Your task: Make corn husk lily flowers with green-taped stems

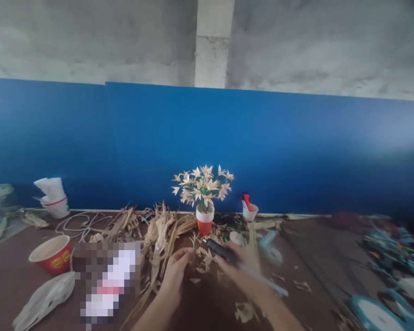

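My right hand [236, 262] is closed round a dark, stick-like tool [221, 250] that points up and left; the hand is smeared by motion. My left hand [175, 269] reaches toward dried straw-coloured husk strips [162, 230], fingers curled in a pinch; what they grip is too small to see. Just beyond both hands stands a small red-and-white pot [204, 220] holding pale husk flowers [202, 184]. Loose husk petals [203, 257] lie between my hands.
A brown table runs to a blue wall panel [262, 151]. At left are a red paper bowl [51, 253], stacked white cups [53, 197], a white bag [44, 299] and a cord. A white cup with a red item [249, 209] stands behind. Blurred blue objects [389, 257] crowd the right.
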Available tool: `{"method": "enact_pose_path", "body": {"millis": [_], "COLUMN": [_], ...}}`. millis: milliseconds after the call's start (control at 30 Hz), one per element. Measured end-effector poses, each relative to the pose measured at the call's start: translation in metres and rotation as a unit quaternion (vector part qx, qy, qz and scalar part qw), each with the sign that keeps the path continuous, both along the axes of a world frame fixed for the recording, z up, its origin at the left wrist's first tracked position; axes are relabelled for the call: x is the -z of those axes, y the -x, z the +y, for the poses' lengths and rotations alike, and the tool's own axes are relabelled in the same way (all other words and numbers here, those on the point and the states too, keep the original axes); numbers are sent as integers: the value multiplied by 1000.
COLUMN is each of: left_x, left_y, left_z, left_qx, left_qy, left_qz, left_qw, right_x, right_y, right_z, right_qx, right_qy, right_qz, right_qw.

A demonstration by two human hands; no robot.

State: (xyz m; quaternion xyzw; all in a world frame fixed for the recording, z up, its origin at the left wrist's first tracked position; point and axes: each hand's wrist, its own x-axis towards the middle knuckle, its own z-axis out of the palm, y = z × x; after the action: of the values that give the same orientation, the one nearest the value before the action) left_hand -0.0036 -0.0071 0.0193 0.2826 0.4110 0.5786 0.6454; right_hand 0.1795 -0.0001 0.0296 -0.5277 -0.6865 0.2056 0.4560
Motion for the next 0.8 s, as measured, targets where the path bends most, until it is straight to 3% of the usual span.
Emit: {"method": "enact_pose_path", "body": {"millis": [167, 533, 800], "left_x": [0, 1, 3], "left_y": [2, 1, 1], "left_z": [2, 2, 2], "left_qx": [-2, -7, -6], "left_qy": [14, 14, 19], "left_qz": [-3, -10, -20], "left_qw": [1000, 1000, 1000], "right_x": [10, 21, 20], "right_y": [29, 31, 30], "right_z": [4, 4, 4], "right_qx": [-58, -74, -75], "right_qy": [-30, -16, -4], "right_qz": [12, 57, 36], "right_qw": [998, 996, 997]}}
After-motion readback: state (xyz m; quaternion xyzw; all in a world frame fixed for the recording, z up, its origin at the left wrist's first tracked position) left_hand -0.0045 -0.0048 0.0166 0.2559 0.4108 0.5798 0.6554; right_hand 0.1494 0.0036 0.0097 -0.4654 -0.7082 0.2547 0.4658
